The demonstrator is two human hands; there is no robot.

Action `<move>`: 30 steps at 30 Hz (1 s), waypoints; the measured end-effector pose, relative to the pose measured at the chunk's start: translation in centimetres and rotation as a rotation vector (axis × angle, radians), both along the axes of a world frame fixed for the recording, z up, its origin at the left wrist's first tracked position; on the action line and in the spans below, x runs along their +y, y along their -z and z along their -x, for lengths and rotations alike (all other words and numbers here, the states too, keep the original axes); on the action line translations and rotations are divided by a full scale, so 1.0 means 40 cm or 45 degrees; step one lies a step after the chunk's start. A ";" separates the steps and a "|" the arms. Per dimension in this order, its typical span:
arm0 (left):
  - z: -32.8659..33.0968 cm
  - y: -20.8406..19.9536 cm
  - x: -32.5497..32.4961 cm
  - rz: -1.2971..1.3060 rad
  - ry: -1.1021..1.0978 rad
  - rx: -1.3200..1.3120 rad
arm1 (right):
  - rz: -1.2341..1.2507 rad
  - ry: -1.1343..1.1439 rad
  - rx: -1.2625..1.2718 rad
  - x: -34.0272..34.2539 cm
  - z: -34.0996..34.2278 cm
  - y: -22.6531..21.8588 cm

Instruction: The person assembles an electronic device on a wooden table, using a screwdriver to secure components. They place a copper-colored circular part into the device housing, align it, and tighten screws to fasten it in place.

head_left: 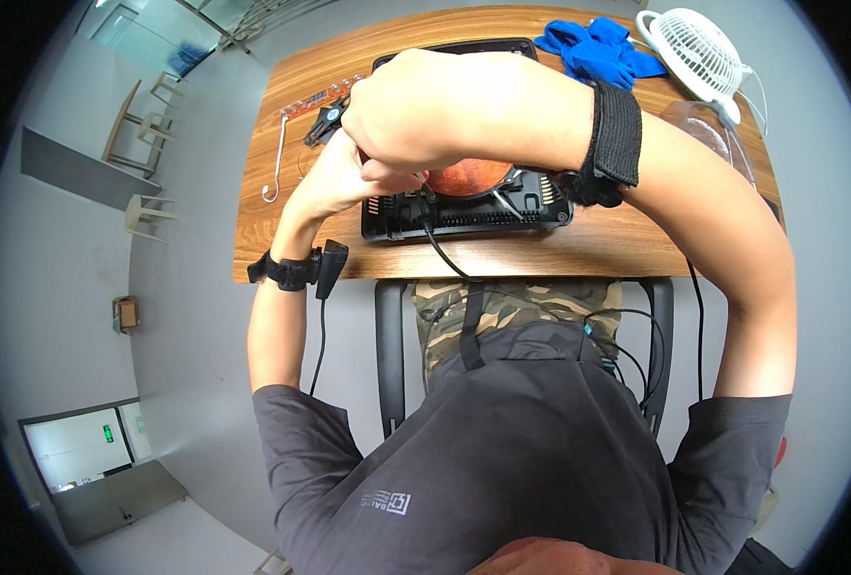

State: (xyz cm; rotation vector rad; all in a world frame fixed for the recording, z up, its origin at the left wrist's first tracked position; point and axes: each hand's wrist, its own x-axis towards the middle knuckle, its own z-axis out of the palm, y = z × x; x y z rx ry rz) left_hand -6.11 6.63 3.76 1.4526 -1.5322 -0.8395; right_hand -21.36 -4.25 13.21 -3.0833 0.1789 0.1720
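On the table lies an opened black appliance housing point(468, 226) with a round copper-coloured coil point(473, 176) inside. It looks like an induction cooker. My right hand point(408, 103) reaches across above its left part with the fingers curled closed. Whatever that hand grips is hidden from this view. Close below it, my left hand point(337, 180) has its fingers bent towards the coil's left side. A small red bit shows at those fingertips, too little to name. A black cord point(437, 241) comes out over the housing's near edge.
Left of the housing lie a black tool point(327, 123) with a teal dot, a narrow circuit board point(322, 99) and a white wire point(279, 158). At the far right are a blue cloth point(600, 53), a white fan point(699, 53) and a clear plastic container point(705, 132).
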 end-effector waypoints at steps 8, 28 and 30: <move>0.003 0.009 -0.035 -0.040 0.039 0.238 | 0.041 -0.143 -0.041 -0.043 0.045 -0.029; -0.005 0.002 -0.039 -0.200 0.136 0.019 | 0.074 -0.039 0.090 -0.031 0.026 -0.055; 0.019 -0.006 -0.037 -0.212 0.214 -0.221 | 0.125 -0.048 0.074 -0.045 0.021 -0.048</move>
